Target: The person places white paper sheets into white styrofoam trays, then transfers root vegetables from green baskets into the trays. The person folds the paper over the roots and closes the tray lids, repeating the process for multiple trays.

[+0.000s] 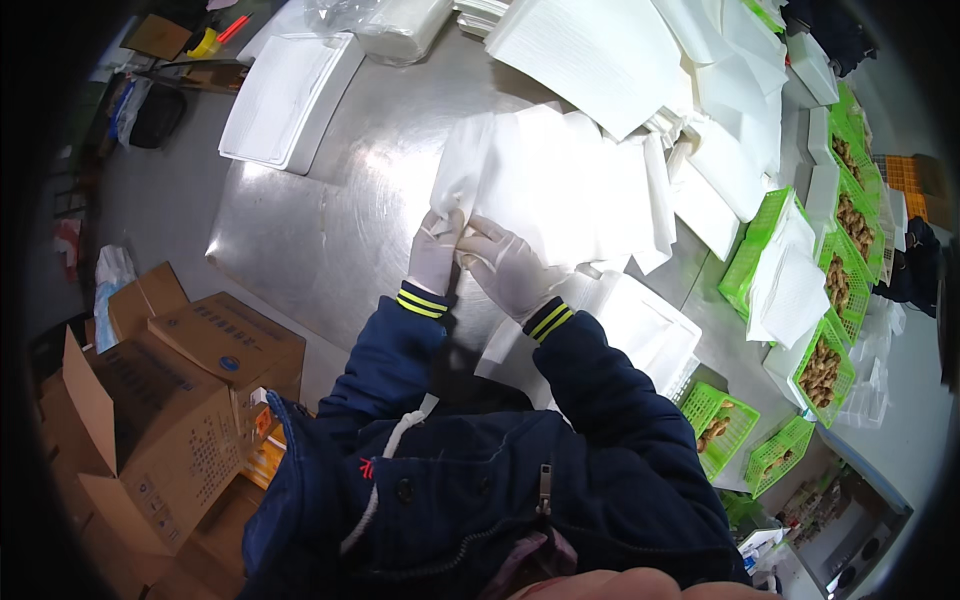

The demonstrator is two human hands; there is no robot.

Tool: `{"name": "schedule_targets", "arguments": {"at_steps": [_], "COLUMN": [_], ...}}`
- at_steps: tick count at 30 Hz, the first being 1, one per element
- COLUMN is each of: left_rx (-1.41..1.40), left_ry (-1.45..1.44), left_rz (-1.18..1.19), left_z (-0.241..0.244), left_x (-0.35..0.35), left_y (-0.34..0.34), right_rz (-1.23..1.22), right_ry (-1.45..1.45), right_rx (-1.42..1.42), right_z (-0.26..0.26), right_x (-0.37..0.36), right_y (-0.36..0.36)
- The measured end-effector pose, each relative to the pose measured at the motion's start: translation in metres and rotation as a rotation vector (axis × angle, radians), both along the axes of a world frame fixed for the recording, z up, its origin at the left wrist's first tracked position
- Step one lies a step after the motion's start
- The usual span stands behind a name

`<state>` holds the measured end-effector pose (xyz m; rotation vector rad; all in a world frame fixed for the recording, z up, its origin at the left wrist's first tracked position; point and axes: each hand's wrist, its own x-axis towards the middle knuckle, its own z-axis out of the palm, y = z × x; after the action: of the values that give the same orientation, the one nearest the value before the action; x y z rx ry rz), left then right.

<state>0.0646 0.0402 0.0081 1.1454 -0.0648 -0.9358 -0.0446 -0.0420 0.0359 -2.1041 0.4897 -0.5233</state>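
My left hand (433,253) and my right hand (508,264), both in thin pale gloves, meet over the steel table. Their fingertips pinch the near end of a translucent white plastic bag (459,161), which lies stretched away from me. To its right, and partly beneath it, spreads a row of overlapping white sheets or bags (559,191), washed out by glare. By my right forearm stands a white foam tray or box (645,315), partly hidden by the sleeve. The exact grip of the fingertips is hard to make out.
A white foam box (281,105) stands at the upper left of the steel table (300,217). White sheets (592,52) pile up at the back. Green baskets (825,367) of brown, knobbly produce line the right. Open cardboard boxes (187,405) sit at lower left.
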Motion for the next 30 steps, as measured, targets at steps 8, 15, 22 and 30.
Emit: {"name": "schedule_targets", "arguments": {"at_steps": [8,15,22,30], "left_rx": [-0.034,0.178,0.3,-0.066], "left_ry": [0.175,-0.005,-0.256,0.029], "left_rz": [-0.1,-0.128,-0.129,-0.157], "left_z": [0.0,0.017,0.026,0.026], "left_x": [0.001,0.003,-0.003,0.034], "left_y": [0.012,0.008,0.012,0.087], "right_rz": [-0.3,-0.484,-0.203,0.078], "right_ry": [0.218,0.275,0.151,0.299], "right_rx": [0.724,0.336,-0.161,-0.35], "right_z": [0.009,0.001,0.039,0.038], "right_x": [0.0,-0.013,0.008,0.045], "right_y": [-0.017,-0.03,-0.015,0.041]}}
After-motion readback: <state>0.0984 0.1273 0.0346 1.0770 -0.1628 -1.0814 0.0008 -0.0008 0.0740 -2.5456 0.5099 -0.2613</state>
